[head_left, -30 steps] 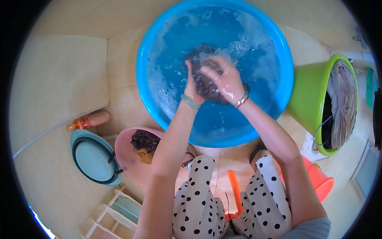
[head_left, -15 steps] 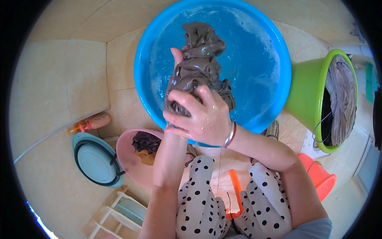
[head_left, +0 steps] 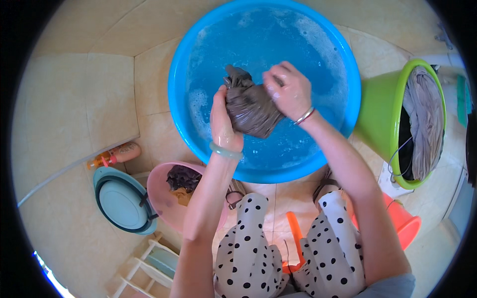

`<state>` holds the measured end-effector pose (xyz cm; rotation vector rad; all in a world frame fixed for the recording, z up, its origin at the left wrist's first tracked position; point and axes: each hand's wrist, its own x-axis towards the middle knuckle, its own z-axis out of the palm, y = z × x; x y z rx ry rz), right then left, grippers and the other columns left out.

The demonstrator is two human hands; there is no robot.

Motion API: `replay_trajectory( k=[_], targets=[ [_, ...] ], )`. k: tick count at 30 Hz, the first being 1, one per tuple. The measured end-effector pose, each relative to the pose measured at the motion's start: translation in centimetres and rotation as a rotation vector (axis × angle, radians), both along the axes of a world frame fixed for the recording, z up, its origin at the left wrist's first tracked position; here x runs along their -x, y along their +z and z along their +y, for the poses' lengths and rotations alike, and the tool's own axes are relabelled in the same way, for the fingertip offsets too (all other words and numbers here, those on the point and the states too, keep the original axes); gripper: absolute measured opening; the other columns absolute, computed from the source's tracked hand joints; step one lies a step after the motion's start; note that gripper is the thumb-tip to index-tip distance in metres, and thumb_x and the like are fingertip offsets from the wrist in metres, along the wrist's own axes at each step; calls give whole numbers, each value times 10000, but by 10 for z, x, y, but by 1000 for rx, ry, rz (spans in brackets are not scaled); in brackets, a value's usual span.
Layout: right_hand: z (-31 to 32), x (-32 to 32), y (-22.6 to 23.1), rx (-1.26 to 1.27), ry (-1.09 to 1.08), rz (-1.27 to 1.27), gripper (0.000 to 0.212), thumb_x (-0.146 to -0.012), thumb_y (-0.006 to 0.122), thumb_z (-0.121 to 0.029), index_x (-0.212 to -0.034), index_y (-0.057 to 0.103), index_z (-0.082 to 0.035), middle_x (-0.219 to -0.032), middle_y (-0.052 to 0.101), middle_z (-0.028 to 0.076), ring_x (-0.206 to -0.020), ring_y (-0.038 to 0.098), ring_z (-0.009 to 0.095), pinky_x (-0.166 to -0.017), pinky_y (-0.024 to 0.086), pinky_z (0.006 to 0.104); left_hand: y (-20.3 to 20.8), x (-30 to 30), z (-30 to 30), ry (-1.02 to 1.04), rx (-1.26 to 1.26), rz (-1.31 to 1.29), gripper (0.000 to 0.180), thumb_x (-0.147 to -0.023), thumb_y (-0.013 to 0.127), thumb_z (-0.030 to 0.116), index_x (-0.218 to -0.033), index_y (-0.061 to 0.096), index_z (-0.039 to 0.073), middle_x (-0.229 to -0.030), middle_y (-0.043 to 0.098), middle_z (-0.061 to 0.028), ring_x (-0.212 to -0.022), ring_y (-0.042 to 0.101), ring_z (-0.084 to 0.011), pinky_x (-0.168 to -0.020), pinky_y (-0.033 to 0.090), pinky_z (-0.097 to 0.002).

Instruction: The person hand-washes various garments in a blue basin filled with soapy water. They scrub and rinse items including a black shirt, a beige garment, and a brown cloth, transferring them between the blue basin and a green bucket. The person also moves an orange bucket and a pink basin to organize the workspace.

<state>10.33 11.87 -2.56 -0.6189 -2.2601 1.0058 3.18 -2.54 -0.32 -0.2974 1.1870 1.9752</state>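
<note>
Head view: over the sudsy blue basin point(head_left: 177, 94), the left hand point(head_left: 222, 119) grips brown cloth point(head_left: 253, 110), fingers mostly hidden; the right hand point(head_left: 293, 93) clenches it; right of the basin, a green bucket point(head_left: 380, 109) holds grey fabric point(head_left: 425, 124).

pale green bangle point(head_left: 226, 151), left; silver bangle point(head_left: 303, 116), right; black-dotted white trousers point(head_left: 247, 248); grey sleeve point(head_left: 396, 286)

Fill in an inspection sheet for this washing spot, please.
Surface: tiled floor.
Job's things: wet grey-brown cloth over blue tub of sudsy water.
Clutter: green bucket with grey fabric, pink basin, pale-blue basin, peach bottle.
Grips: left grip holds the cloth's left side; right grip clenches its right side.
Cables: thin dark line by orange strip; cannot tell if a cord.
Surroundings: white rack left, coral bucket right.
</note>
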Motion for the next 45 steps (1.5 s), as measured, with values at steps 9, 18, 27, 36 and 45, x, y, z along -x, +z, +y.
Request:
replay_trajectory(
  k=[9,18,27,36,45],
  targets=[
    [56,-36,33,1034,-7,174,162,-799,752,-204,-788,665,-68,-803,615,-24,-724,532,61,-662,406,209,26,40,-40,-323,278,565,584,-834,652,-22,-1360,405,41,-1135,588,-171,-959,615,-164,-749,536,-322],
    [74,-32,51,536,-51,157,176,-789,752,-193,-895,699,-63,-827,638,-32,-739,528,42,-637,416,185,98,89,-47,-413,984,1663,258,-877,635,135,-1122,649,55,-1003,630,-106,-836,614,-201,-706,486,-309],
    [60,-34,43,-39,14,-127,210,-754,741,-229,-900,671,-95,-954,640,65,-912,572,284,-822,455,366,118,100,-43,-302,34,264,390,-1000,396,262,-1256,504,-11,-1176,613,-113,-1060,592,-196,-926,464,-351],
    [-27,3,61,45,258,59,183,-818,666,-196,-875,651,-23,-848,636,128,-886,592,323,-772,478,377,129,55,-4,-396,-168,95,458,-972,491,282,-1352,424,36,-1269,541,-98,-1152,531,-205,-979,430,-356],
    [20,-30,91,1444,336,654,225,-964,488,-170,-1113,570,-22,-1039,614,73,-955,569,177,-846,442,321,52,91,-58,-455,364,685,577,-871,631,165,-1390,405,57,-1220,567,-99,-1089,550,-193,-943,429,-314]
  ],
)
